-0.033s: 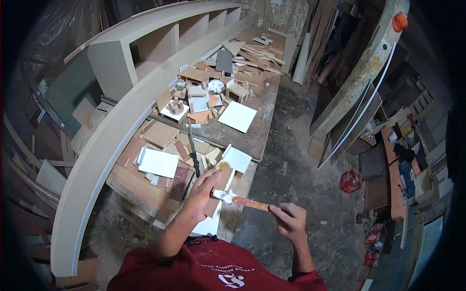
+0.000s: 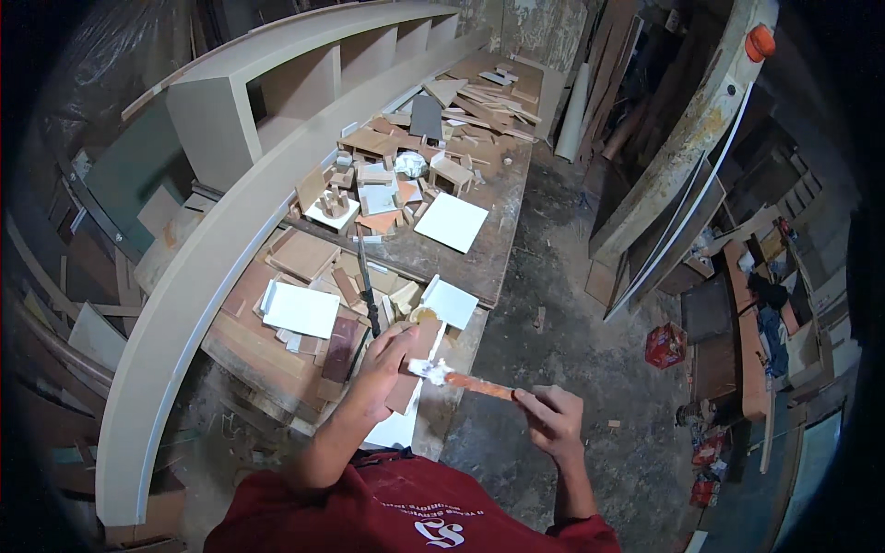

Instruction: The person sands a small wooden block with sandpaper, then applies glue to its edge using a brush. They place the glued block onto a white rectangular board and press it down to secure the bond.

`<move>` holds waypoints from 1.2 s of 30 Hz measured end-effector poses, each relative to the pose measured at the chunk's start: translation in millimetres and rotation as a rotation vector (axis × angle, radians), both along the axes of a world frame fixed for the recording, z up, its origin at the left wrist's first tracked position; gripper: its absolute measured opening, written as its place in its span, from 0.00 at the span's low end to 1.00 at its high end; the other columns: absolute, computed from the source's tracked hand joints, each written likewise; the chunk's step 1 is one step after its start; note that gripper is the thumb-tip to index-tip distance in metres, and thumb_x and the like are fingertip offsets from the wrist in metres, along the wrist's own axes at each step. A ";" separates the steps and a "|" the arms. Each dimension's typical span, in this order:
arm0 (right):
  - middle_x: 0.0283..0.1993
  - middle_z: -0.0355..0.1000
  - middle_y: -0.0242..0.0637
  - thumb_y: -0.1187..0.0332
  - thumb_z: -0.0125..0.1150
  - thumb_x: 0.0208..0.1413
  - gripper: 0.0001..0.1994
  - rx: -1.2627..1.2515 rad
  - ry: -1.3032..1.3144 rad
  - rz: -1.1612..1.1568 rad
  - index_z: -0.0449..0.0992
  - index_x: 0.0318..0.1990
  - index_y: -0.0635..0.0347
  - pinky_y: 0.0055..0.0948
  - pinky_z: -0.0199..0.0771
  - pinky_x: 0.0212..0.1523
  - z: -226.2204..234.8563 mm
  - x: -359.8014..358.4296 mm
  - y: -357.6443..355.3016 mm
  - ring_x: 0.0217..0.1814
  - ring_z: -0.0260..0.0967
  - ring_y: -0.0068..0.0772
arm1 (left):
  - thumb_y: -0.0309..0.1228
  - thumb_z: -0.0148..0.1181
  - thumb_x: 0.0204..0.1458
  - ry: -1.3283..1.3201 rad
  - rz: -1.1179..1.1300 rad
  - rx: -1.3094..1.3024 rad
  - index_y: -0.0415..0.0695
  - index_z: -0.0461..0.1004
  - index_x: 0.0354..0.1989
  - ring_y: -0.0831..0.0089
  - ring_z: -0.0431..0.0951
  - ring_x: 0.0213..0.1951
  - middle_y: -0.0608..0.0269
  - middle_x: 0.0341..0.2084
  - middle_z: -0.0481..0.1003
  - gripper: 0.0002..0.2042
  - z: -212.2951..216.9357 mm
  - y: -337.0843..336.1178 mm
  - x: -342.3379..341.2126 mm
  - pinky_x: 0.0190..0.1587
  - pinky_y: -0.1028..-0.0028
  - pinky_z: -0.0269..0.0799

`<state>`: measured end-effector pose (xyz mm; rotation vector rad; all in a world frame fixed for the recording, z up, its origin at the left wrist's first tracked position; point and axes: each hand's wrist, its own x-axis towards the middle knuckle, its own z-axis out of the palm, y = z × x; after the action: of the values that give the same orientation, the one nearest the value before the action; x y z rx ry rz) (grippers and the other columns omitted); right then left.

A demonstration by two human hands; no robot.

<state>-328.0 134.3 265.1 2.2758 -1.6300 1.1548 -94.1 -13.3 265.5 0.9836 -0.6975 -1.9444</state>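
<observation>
My left hand (image 2: pixel 381 369) holds a flat brown wooden piece (image 2: pixel 417 361) upright over the front edge of the workbench (image 2: pixel 489 263). My right hand (image 2: pixel 551 419) grips the orange handle of a small brush (image 2: pixel 466 380), whose white-coated tip touches the wooden piece. Both forearms come up from my red shirt at the bottom of the head view. A white square panel (image 2: pixel 450 301) lies on the bench just beyond the left hand, beside a dark rod-like tool (image 2: pixel 367 290).
The bench carries several white panels (image 2: pixel 300 309), wood offcuts and small wooden assemblies (image 2: pixel 376 173). A long curved pale shelf unit (image 2: pixel 230 221) runs along the left. Boards lean at right (image 2: pixel 682 157). A red container (image 2: pixel 664 345) stands on the dusty floor.
</observation>
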 end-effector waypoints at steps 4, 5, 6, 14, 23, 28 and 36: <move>0.31 0.74 0.37 0.82 0.64 0.38 0.23 -0.087 -0.004 -0.103 0.80 0.46 0.53 0.31 0.69 0.24 3.8 0.7 -2.2 0.24 0.70 0.35 | 0.34 0.53 0.62 0.071 -0.083 -0.125 0.45 0.71 0.43 0.84 0.71 0.33 0.71 0.31 0.72 0.08 6.9 -0.6 6.2 0.35 0.81 0.67; 0.31 0.74 0.37 0.82 0.64 0.38 0.23 -0.097 -0.007 -0.139 0.80 0.46 0.54 0.30 0.69 0.24 4.2 2.9 -3.1 0.24 0.70 0.34 | 0.34 0.53 0.62 0.061 -0.068 -0.150 0.45 0.71 0.43 0.85 0.71 0.33 0.71 0.31 0.72 0.08 2.1 -0.3 7.5 0.35 0.81 0.67; 0.31 0.74 0.37 0.82 0.64 0.38 0.23 -0.106 -0.010 -0.174 0.80 0.46 0.54 0.30 0.69 0.24 4.1 4.9 -3.9 0.24 0.69 0.34 | 0.34 0.53 0.62 0.051 -0.053 -0.175 0.45 0.71 0.43 0.86 0.70 0.33 0.72 0.31 0.71 0.07 -0.2 -0.3 8.3 0.35 0.81 0.67; 0.29 0.72 0.34 0.82 0.64 0.41 0.21 -0.131 0.105 -0.218 0.81 0.46 0.52 0.28 0.68 0.22 -4.3 4.9 -0.4 0.23 0.68 0.30 | 0.32 0.52 0.62 -0.003 -0.052 -0.274 0.43 0.71 0.42 0.89 0.64 0.34 0.76 0.30 0.67 0.07 -1.0 -1.3 5.5 0.37 0.85 0.60; 0.27 0.72 0.35 0.83 0.65 0.43 0.19 -0.188 0.131 -0.334 0.81 0.45 0.53 0.25 0.67 0.23 -3.2 5.6 -4.7 0.23 0.68 0.28 | 0.32 0.53 0.62 -0.038 -0.028 -0.313 0.42 0.71 0.43 0.88 0.64 0.33 0.76 0.31 0.67 0.07 0.6 0.0 3.7 0.36 0.84 0.61; 0.28 0.72 0.38 0.84 0.63 0.40 0.23 -0.158 -0.035 -0.311 0.80 0.47 0.57 0.25 0.67 0.24 -8.6 8.9 -1.5 0.24 0.68 0.31 | 0.33 0.53 0.62 -0.018 -0.001 -0.254 0.43 0.72 0.43 0.88 0.64 0.31 0.76 0.30 0.67 0.08 5.6 0.3 3.0 0.34 0.84 0.59; 0.28 0.70 0.40 0.82 0.61 0.36 0.26 0.016 -0.176 -0.202 0.79 0.50 0.58 0.29 0.69 0.26 -12.1 16.2 -0.6 0.24 0.69 0.35 | 0.34 0.52 0.63 -0.067 0.011 -0.209 0.42 0.73 0.43 0.88 0.62 0.34 0.77 0.31 0.67 0.10 0.7 0.8 2.2 0.38 0.84 0.57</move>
<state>-311.8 133.7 253.0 2.0098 -1.8857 1.3259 -92.0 -12.5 266.1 0.9244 -0.9115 -1.7943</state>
